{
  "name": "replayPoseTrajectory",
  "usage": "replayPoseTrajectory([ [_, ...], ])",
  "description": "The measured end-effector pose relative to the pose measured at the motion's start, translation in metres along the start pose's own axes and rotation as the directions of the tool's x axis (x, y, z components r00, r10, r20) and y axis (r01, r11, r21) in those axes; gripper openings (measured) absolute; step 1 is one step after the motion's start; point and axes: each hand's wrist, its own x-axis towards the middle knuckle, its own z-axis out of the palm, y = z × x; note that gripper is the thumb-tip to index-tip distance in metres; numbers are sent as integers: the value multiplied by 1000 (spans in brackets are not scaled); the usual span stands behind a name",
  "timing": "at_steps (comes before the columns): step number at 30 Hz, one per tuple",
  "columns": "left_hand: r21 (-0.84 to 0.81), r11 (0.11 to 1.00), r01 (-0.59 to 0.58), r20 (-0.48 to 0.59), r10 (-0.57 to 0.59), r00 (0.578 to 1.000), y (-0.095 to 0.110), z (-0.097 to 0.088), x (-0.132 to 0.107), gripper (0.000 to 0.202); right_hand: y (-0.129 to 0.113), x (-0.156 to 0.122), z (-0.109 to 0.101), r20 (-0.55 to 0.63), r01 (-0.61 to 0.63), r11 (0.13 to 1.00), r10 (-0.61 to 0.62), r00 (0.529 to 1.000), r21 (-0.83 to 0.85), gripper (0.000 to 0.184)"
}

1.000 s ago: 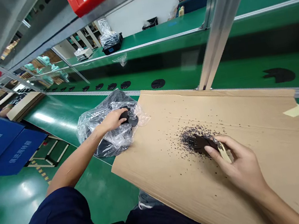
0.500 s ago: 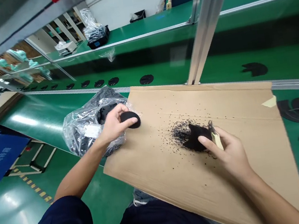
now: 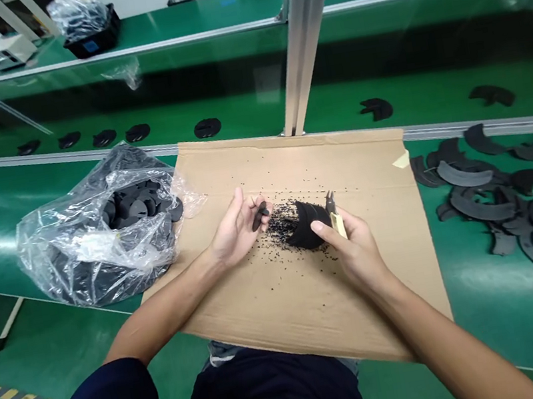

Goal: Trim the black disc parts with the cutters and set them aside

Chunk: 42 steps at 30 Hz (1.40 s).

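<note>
My left hand [image 3: 237,229] pinches a small black foam piece [image 3: 260,216] in its fingertips, above a sheet of brown cardboard [image 3: 314,306]. My right hand [image 3: 352,246] grips small snips with a pale handle [image 3: 337,223], their metal jaws [image 3: 330,203] pointing up. Beside those jaws stands a curved black foam piece [image 3: 305,226], touching my right fingers. Black crumbs [image 3: 280,224] are scattered across the cardboard around it. To the left, a clear plastic bag [image 3: 101,242] holds a stack of black foam discs and touches the cardboard's corner.
Curved black foam pieces [image 3: 501,209] lie heaped on the green belt to the right. A row of black pieces [image 3: 207,128] lies on a farther green belt behind a metal post [image 3: 302,39]. A black crate [image 3: 91,32] stands beyond.
My left hand has moved from the bag to the cardboard's middle, and a small piece has replaced the black disc in it. The view has swung, showing more of the right-hand pile.
</note>
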Motion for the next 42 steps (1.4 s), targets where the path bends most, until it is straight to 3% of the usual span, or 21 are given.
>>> replayPoseTrajectory([
  [3, 73, 997, -20, -18, 21, 1000, -8, 1, -6, 40, 0, -1, 2, 18, -13, 999, 12, 1000, 30, 38],
  [7, 217, 966, -143, -45, 157, 987, -14, 8, -13, 41, -4, -4, 3, 48, -25, 1000, 24, 999, 10, 40],
  [10, 320, 916, -241, -69, 276, 959, -14, 11, -17, 31, -6, -5, 3, 42, -9, 1000, 11, 999, -27, 36],
  [14, 383, 869, -312, -125, 384, 915, -12, 10, -18, 37, -5, -6, 4, 39, -22, 999, 24, 999, -31, 37],
  [23, 423, 847, -321, -85, 390, 917, -16, 12, -21, 44, -3, -7, 5, 42, -66, 997, 67, 997, -31, 34],
  [31, 598, 711, -371, -46, 493, 869, -15, 13, -21, 40, -4, -8, 5, 115, -59, 998, 62, 991, -25, 40],
  [36, 558, 762, -330, -62, 435, 899, -23, 14, -23, 27, -5, -8, 6, 130, -61, 998, 62, 990, -9, 44],
  [42, 622, 695, -360, 67, 411, 909, -24, 14, -25, 28, -5, -9, 7, 124, -61, 998, 64, 990, -26, 41],
])
